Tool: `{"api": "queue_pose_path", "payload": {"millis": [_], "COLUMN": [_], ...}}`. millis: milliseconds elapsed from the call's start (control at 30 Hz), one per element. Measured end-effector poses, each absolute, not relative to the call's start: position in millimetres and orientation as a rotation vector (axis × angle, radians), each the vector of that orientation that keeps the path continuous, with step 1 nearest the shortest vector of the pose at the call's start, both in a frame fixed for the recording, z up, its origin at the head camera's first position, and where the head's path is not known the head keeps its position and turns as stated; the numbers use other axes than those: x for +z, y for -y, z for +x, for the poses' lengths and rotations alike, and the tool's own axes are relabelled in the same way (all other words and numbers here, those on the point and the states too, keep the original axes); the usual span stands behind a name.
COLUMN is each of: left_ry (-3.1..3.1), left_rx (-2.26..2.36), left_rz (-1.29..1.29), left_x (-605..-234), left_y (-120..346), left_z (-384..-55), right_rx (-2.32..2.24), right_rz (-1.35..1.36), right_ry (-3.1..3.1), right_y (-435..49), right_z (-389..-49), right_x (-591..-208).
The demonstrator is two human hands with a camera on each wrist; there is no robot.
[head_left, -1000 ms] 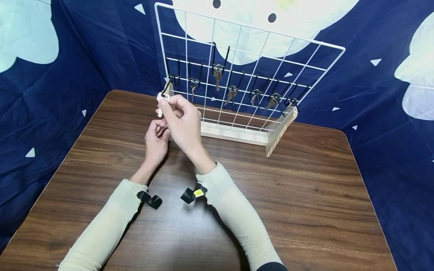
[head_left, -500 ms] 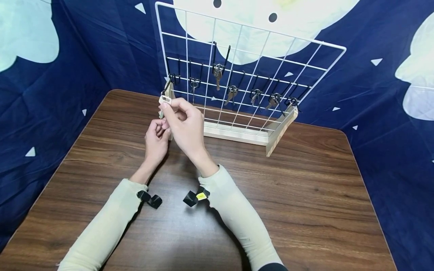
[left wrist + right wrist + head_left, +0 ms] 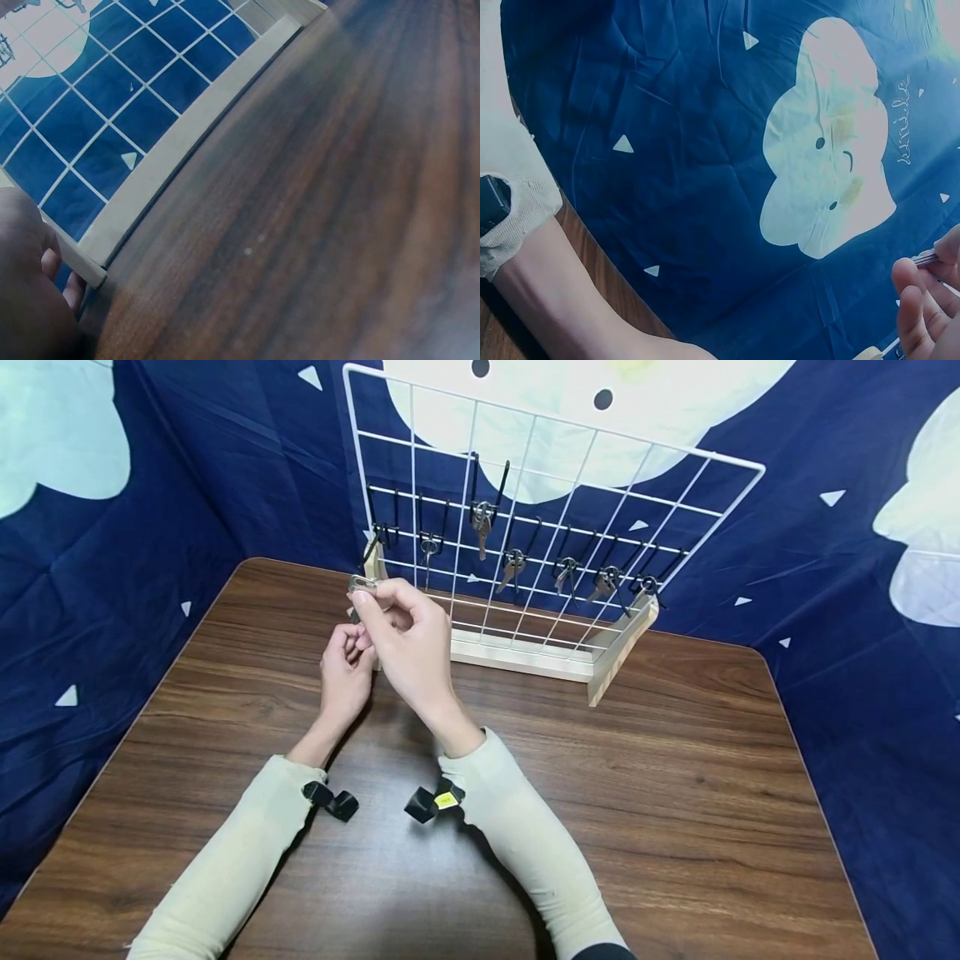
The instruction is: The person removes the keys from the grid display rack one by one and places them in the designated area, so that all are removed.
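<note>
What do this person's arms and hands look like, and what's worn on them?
The left hand and right hand wear no gloves. The left sleeve and right sleeve are pale cream, reaching the wrists. At the cuffs sit a black, blocky left device and a similar right device with a yellow label. Dark fabric shows beyond the right sleeve's upper end.

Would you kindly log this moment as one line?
right hand: pinches key | left hand: at left wooden foot of rack | other keys: hanging on black hooks
</note>
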State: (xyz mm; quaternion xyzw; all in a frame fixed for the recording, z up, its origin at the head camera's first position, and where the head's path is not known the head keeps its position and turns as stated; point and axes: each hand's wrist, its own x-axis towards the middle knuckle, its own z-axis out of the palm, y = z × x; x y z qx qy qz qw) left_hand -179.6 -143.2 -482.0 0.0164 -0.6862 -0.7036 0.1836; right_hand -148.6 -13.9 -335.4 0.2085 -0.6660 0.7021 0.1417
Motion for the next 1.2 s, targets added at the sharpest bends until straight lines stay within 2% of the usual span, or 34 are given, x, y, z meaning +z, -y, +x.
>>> {"api": "queue_pose_path", "payload": {"millis": [833,1200], "left_ry": [1.966,1.938], "left_rx": [-1.963,-2.012], "left_rz": [0.054,0.008], "left_x": [-479.6,-479.9], "left_y": [143.1,142.6], "left_z": [-179.1,-180.2], "right_rx": [2.466,2.475], "right_rz": [0.436,0.488], "right_ry": [1.931,2.054], "right_y": [-5.7,-13.7], "right_z": [-140.8,-129.6], "right_x": [-357.6,-379.4]}}
